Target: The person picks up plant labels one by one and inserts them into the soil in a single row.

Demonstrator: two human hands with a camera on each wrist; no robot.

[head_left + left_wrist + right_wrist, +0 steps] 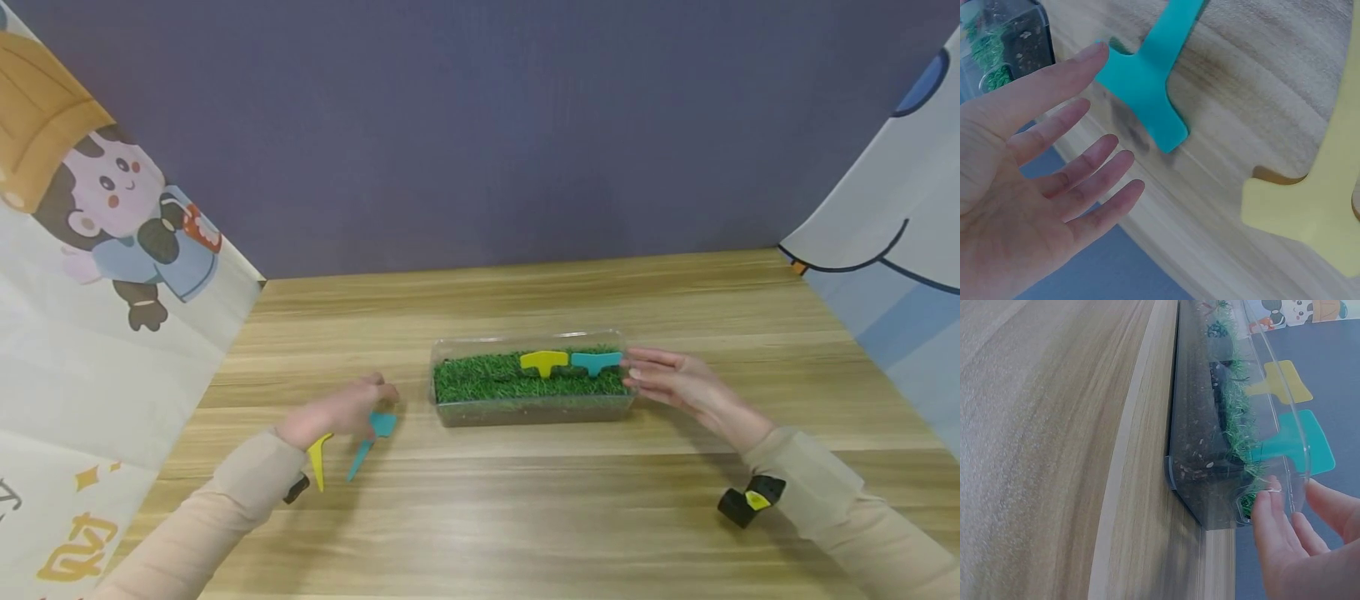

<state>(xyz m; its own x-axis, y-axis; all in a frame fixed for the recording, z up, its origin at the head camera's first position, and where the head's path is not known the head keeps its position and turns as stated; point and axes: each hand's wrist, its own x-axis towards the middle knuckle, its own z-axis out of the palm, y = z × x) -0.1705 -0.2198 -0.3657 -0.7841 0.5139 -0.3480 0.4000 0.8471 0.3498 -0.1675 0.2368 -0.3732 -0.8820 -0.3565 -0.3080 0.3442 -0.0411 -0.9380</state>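
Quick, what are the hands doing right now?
Left hand: open, beside the blue tag, holding nothing.
Right hand: open, fingers touching the clear box's end.

From above, the head camera faces forward and down over the wooden tabletop (525, 517). The left wrist's looks closely at the left hand (1022, 200); the right wrist's, rolled sideways, looks low along the clear box (1192, 428). Both wrist views share that box, the left apparently just one end.

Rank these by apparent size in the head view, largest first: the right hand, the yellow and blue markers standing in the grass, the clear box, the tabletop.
1. Tabletop
2. Clear box
3. Right hand
4. Yellow marker, blue marker: too alike to rank
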